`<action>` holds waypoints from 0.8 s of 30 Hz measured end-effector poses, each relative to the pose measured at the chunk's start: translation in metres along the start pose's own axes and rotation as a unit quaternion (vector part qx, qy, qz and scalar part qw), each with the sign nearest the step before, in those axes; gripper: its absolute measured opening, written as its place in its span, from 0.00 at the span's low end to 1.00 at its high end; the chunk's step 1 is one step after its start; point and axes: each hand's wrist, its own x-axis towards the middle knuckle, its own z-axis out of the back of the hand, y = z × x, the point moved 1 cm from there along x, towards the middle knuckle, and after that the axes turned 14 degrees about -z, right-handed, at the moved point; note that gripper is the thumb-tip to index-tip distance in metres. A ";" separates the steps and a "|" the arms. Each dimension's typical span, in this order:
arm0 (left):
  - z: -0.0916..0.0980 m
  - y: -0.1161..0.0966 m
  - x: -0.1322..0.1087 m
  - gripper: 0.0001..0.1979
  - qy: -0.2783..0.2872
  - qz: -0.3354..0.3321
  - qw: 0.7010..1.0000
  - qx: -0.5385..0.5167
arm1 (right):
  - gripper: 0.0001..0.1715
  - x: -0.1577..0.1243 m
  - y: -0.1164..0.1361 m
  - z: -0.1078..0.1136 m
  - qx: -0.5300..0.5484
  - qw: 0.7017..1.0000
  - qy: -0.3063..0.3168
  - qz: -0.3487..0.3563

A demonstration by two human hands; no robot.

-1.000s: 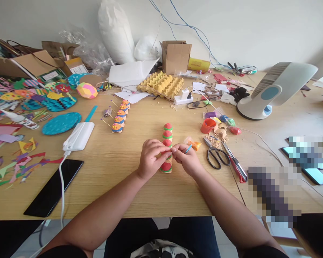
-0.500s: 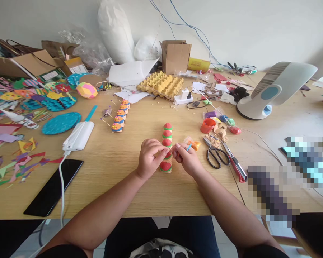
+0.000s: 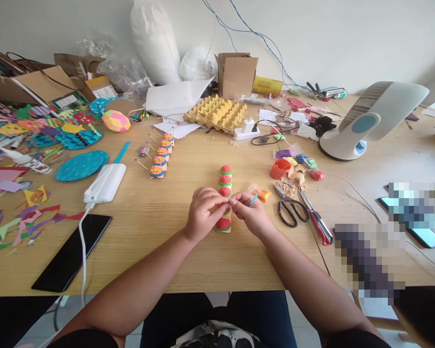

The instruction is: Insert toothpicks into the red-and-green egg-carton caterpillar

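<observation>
A row of red and green clay-covered domes (image 3: pixel 225 180) lies on the wooden table (image 3: pixel 210 261), running away from me. My left hand (image 3: pixel 202 213) and my right hand (image 3: pixel 251 211) meet over its near end, fingertips pinched together on something small I cannot make out. A thin blue tool (image 3: pixel 253 199) sticks out of my right hand. An orange clay packet (image 3: pixel 261 194) lies just right of my right hand.
Black scissors (image 3: pixel 291 209) and a red cutter (image 3: pixel 317 221) lie to the right, beside an orange cup (image 3: pixel 279 169). A white fan (image 3: pixel 369 120) stands far right. A black phone (image 3: pixel 71 251), a white power bank (image 3: pixel 105 182), an egg tray (image 3: pixel 216 113) and paper crafts surround the area.
My hands stay pinched over the near end of the dome row, shifting only slightly; the view has tilted a little.
</observation>
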 end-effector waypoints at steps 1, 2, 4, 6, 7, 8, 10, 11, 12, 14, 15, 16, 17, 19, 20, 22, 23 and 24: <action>0.000 0.000 0.000 0.04 0.001 0.001 1.000 -0.002 | 0.24 0.000 0.000 0.000 0.000 1.000 0.000 0.004; 0.000 0.000 0.000 0.04 0.001 0.003 1.000 -0.003 | 0.24 0.001 -0.001 0.000 0.000 1.000 0.000 0.007; -0.001 0.000 0.000 0.05 -0.001 0.008 1.000 -0.005 | 0.24 0.001 -0.002 0.001 0.001 1.000 -0.002 0.011; -0.001 0.000 0.000 0.06 -0.004 0.013 1.000 -0.007 | 0.25 0.002 -0.002 0.002 0.005 1.000 -0.008 0.012; -0.001 0.000 -0.001 0.07 -0.005 0.015 1.000 -0.008 | 0.25 0.002 -0.002 0.002 0.008 1.000 -0.012 0.012; -0.001 0.000 -0.001 0.07 -0.005 0.018 1.000 -0.010 | 0.25 0.002 -0.002 0.002 0.012 1.000 -0.016 0.011; -0.002 0.000 -0.001 0.06 -0.007 0.023 1.000 -0.011 | 0.25 0.002 -0.002 0.002 0.020 1.000 -0.020 0.011; -0.002 0.000 -0.002 0.06 -0.009 0.027 1.000 -0.011 | 0.25 0.002 -0.002 0.002 0.023 0.999 -0.020 0.010; -0.002 0.000 -0.002 0.05 -0.011 0.029 0.999 -0.011 | 0.25 0.001 -0.002 0.002 0.026 0.999 -0.019 0.010; -0.001 0.000 -0.002 0.05 -0.016 0.034 0.999 -0.009 | 0.25 0.001 -0.001 0.002 0.031 0.999 -0.017 0.007; -0.001 0.000 -0.002 0.04 -0.017 0.036 0.999 -0.008 | 0.25 0.001 -0.001 0.002 0.033 0.999 -0.017 0.005; -0.001 0.000 -0.002 0.03 -0.017 0.037 0.999 -0.008 | 0.25 0.000 -0.001 0.001 0.034 0.999 -0.018 0.003; 0.000 0.000 -0.002 0.03 -0.015 0.037 0.999 -0.006 | 0.25 0.000 -0.001 0.001 0.035 0.999 -0.018 0.001; 0.000 -0.001 -0.001 0.02 -0.012 0.039 0.999 -0.005 | 0.25 0.000 -0.001 0.001 0.036 0.999 -0.020 -0.001; 0.000 -0.001 -0.001 0.02 -0.011 0.039 0.999 -0.004 | 0.25 0.000 0.000 0.001 0.037 0.999 -0.019 -0.003; 0.000 -0.002 -0.001 0.02 -0.012 0.039 0.999 -0.004 | 0.26 0.000 0.000 0.001 0.046 0.999 -0.016 -0.008; 0.000 -0.002 -0.001 0.02 -0.014 0.039 0.999 -0.005 | 0.26 0.000 0.000 0.001 0.052 0.999 -0.013 -0.010; 0.000 -0.002 -0.001 0.02 -0.015 0.039 0.999 -0.006 | 0.26 0.000 0.001 0.001 0.058 0.998 -0.010 -0.011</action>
